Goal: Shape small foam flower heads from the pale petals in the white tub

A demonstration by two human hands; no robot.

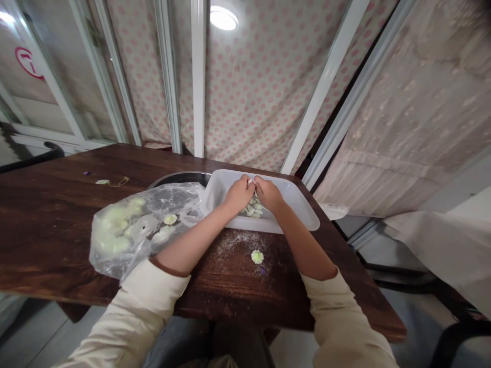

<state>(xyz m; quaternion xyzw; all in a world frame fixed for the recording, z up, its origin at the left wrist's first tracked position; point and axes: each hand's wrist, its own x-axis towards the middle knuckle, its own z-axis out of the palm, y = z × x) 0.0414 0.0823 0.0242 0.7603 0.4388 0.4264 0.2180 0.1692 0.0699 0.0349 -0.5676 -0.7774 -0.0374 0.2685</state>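
Note:
My left hand [240, 192] and my right hand [269, 193] meet over a white plastic tray [301, 209], their fingertips pinched together. Between them shows a small whitish piece [250, 181], too small to name; both hands appear closed on it. Under my hands, several small pale green pieces with scalloped edges [253, 208] lie in the tray. One pale green, flower-shaped piece [257, 256] rests on the table in front of the tray, beside a tiny purple bit [263, 271]. My left forearm passes over the edge of a clear plastic bag [143, 227].
Several pale green pieces [117, 225] are in the bag. A round metal rim [180, 177] shows behind it. White powder [241, 243] dusts the wooden table [57, 220]. A tag with a string [103, 182] lies at the back left. Glass panels with a dotted curtain [257, 92] stand behind.

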